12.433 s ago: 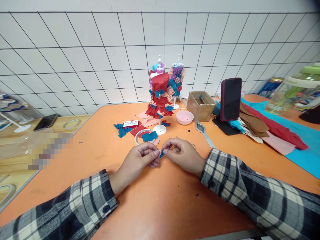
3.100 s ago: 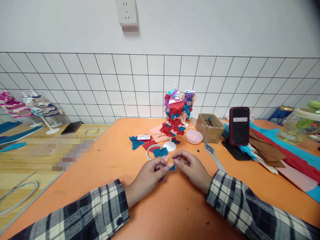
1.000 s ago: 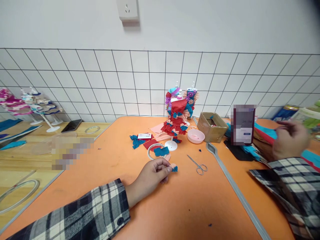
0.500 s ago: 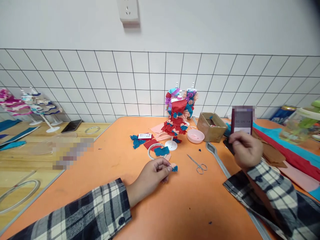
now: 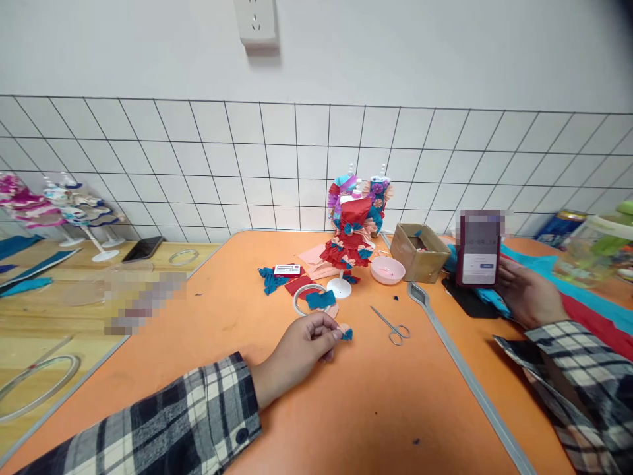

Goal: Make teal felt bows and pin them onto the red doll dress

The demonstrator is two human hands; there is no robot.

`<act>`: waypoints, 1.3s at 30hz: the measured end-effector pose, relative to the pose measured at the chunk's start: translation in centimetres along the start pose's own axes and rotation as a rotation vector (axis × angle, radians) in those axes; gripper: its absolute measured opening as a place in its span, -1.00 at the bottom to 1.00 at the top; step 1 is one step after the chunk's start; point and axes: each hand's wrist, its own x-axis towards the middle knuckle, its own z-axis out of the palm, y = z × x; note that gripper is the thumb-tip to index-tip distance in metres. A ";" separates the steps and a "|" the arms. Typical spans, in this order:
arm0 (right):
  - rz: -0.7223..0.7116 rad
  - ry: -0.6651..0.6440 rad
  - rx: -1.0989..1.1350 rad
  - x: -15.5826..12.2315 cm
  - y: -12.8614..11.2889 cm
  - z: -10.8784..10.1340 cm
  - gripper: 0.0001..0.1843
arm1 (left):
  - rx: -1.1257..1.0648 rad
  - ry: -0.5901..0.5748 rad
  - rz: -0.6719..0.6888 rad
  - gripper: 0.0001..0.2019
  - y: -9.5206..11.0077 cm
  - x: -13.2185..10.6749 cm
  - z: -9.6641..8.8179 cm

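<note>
My left hand (image 5: 311,336) is closed in a pinch on a small pink-and-teal bow (image 5: 347,334) above the orange table. My right hand (image 5: 531,293) has its fingers stretched towards the right edge of an upright phone (image 5: 479,254) with a lit screen; some fingertips are hidden behind it, and contact is hard to make out. Small scissors (image 5: 391,326) lie right of the bow. Beyond my left hand, a teal piece (image 5: 320,300) rests on a roll of tape (image 5: 299,303). A small dress form (image 5: 346,231) wears a red ruffled dress with similar bows.
Behind stand a pink bowl (image 5: 388,270) and a cardboard box (image 5: 420,252). Teal scraps (image 5: 271,282) lie beside a small white-and-red box (image 5: 287,270). A grey strip (image 5: 459,359) crosses the table. Further right are coloured sheets (image 5: 601,323) and a clear container (image 5: 588,254).
My right hand has moved right and down from in front of the phone to its right side, and its fingers have opened out. The left hand still holds the bow in place.
</note>
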 end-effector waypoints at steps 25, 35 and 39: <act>-0.021 0.009 -0.060 0.3 0.4 0.3 -0.61 | 0.036 -0.024 -0.011 -0.66 0.1 0.0 -0.1; -0.042 0.129 0.031 -0.1 0.0 1.2 -0.68 | 0.022 -0.026 -0.010 -0.65 -0.1 0.1 -0.1; -0.255 0.264 0.088 0.9 -1.4 2.0 -0.69 | 0.016 -0.029 -0.003 -0.63 -0.2 0.1 -0.1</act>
